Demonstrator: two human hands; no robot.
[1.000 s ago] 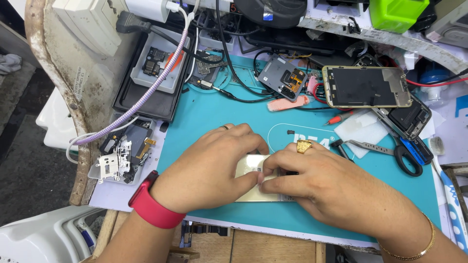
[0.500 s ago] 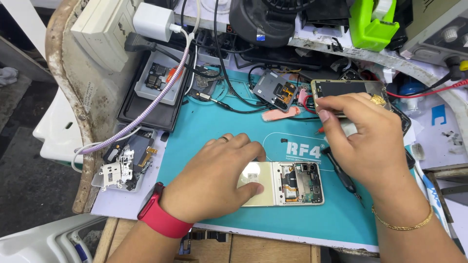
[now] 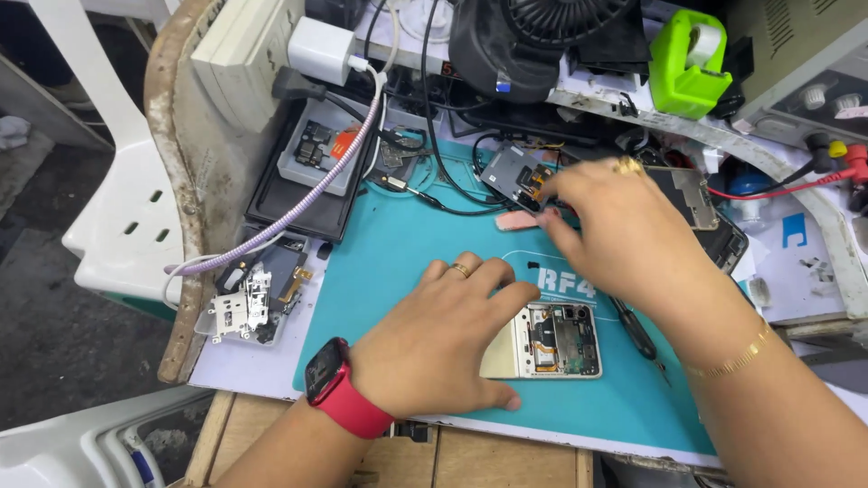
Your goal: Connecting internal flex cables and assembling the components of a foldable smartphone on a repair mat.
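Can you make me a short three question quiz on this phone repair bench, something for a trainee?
1. True or false: the left hand lies flat on the opened phone on the teal mat.
2. Which thing is the right hand reaching to? A) the green tape dispenser B) the small grey phone part at the back of the mat C) the white charger plug
3. What colour is the watch on the left wrist?

Key: 1 true; 2 B; 3 red.
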